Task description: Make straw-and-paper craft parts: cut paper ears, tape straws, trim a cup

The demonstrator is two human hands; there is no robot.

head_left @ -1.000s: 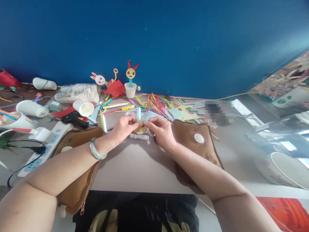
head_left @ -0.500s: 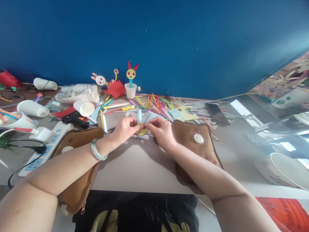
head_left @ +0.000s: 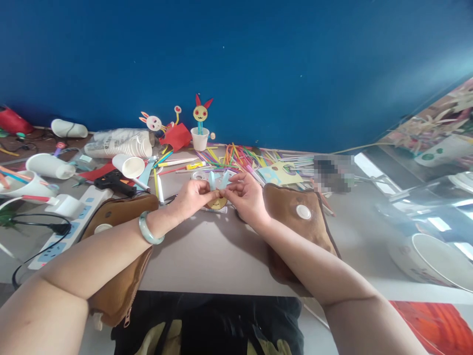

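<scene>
A round yellow paper face (head_left: pixel 217 204) is held upright above the table, directly in front of me. My left hand (head_left: pixel 192 198) pinches its upper left edge between thumb and finger. My right hand (head_left: pixel 247 199) is closed at the upper right edge, its thumb and finger pressed where a light blue paper ear (head_left: pixel 225 180) meets the face. Another light blue paper ear (head_left: pixel 212 180) stands up on the left side. Fingertips cover part of the face. Just behind it lies a white marker (head_left: pixel 224 210), partly hidden.
Brown cushioned pouches (head_left: pixel 300 227) lie under both forearms. Behind my hands are many coloured sticks (head_left: pixel 236 155) and a finished rabbit figure in a paper cup (head_left: pixel 200 140). A black glue gun (head_left: pixel 115 183) and power strip (head_left: pixel 74 229) are left; a large bowl (head_left: pixel 439 261) is right.
The right ear now shows upright beside the left one, where only one stood clear before. My right fingers have lifted and spread slightly; the left hand has hardly moved.
</scene>
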